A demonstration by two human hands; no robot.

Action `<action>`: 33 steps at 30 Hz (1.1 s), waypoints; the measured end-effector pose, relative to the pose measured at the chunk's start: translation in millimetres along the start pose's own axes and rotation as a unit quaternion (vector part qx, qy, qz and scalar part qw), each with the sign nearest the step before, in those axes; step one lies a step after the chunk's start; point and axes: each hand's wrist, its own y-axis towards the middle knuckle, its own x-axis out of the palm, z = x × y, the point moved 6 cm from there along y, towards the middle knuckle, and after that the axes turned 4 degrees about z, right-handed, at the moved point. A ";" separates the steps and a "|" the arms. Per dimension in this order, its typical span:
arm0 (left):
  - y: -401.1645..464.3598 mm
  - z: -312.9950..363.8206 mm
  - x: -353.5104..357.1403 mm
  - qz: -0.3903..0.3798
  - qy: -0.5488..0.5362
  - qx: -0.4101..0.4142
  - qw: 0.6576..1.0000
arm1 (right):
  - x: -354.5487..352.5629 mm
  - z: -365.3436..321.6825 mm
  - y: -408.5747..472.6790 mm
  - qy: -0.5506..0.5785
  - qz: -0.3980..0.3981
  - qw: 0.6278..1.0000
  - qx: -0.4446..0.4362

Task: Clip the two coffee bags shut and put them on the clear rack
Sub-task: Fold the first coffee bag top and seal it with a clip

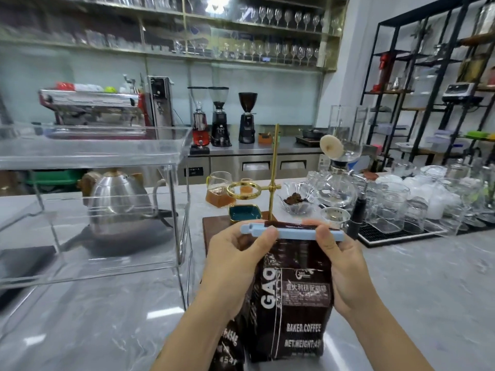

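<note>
A dark brown coffee bag (294, 303) with white lettering stands upright on the grey counter in front of me. A light blue bar clip (294, 232) lies across its folded top. My left hand (235, 263) pinches the clip's left end and my right hand (340, 263) pinches its right end. A second dark coffee bag (230, 344) leans behind and left of the first, mostly hidden by my left forearm. The clear rack (171, 199), with two tiers, stands on the counter to the left.
A steel kettle (117, 207) sits behind the clear rack. Behind the bag stands a brass pour-over stand (273, 183) on a wooden board, with a teal dish, a glass server and a bowl of coffee grounds. Many glasses crowd a drip mat at right.
</note>
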 end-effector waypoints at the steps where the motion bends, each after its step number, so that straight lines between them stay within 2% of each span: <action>1: -0.1 -1.8 0.8 0.003 -0.004 0.007 1.000 | -1.4 0.3 -0.9 0.001 0.002 1.000 -0.004; 14: -11.0 1.0 16.4 0.058 -0.084 -0.008 0.995 | -5.4 -9.2 -20.4 0.036 0.010 0.999 -0.013; 21: -14.6 4.6 15.9 0.087 -0.057 0.026 0.994 | -4.3 -11.2 -21.9 0.038 0.010 0.999 -0.015; 27: -17.2 7.5 15.7 0.117 0.011 0.085 0.989 | -3.2 -11.9 -21.9 0.032 0.019 0.999 -0.030; 33: -16.8 6.1 15.1 0.120 0.013 0.078 0.990 | -2.6 -10.6 -22.7 0.015 0.022 0.999 -0.042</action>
